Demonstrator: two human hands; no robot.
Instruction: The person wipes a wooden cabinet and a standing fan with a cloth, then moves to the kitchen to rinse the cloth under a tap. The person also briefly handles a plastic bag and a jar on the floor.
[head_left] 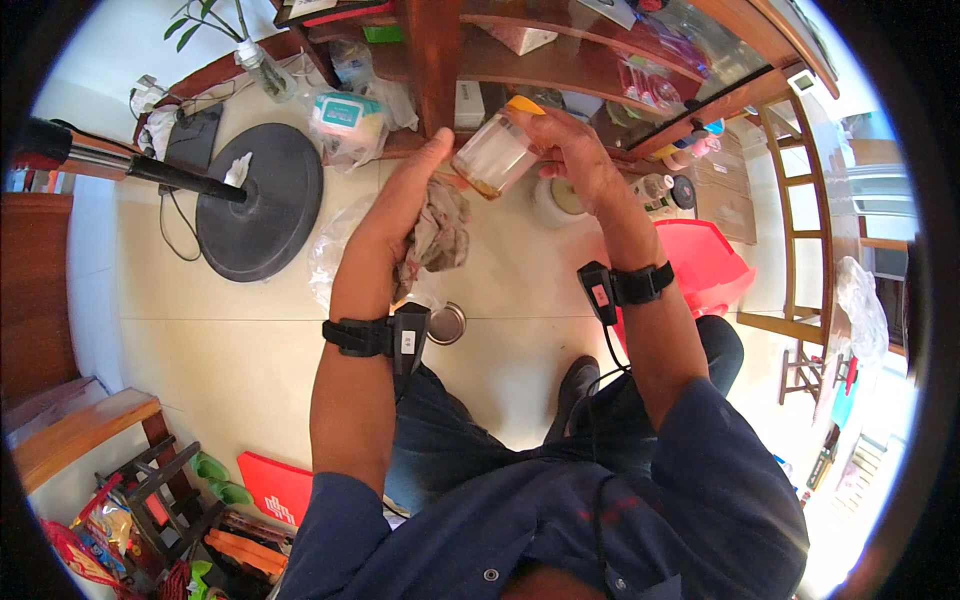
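Note:
My right hand [578,155] is closed around the top end of a clear jar [492,158], over its yellow lid [524,105]. The jar is tilted, its base toward my left hand, and a little brownish stuff shows at the bottom. A crumpled, patterned grey-beige rag [437,230] hangs in my left hand [400,195], whose thumb points up beside the jar. Whether the left hand touches the jar I cannot tell. Below the hands, a round metal lid [446,324] lies on the tiled floor. A whitish round container [558,202] stands just under my right hand.
A red plastic basin [700,268] is by my right forearm. To the left stands a black round base [270,225] with a pole. Ahead are a wooden cabinet [432,70] and a bagged pack of wipes [345,118]. Bottles [655,190] stand at the right.

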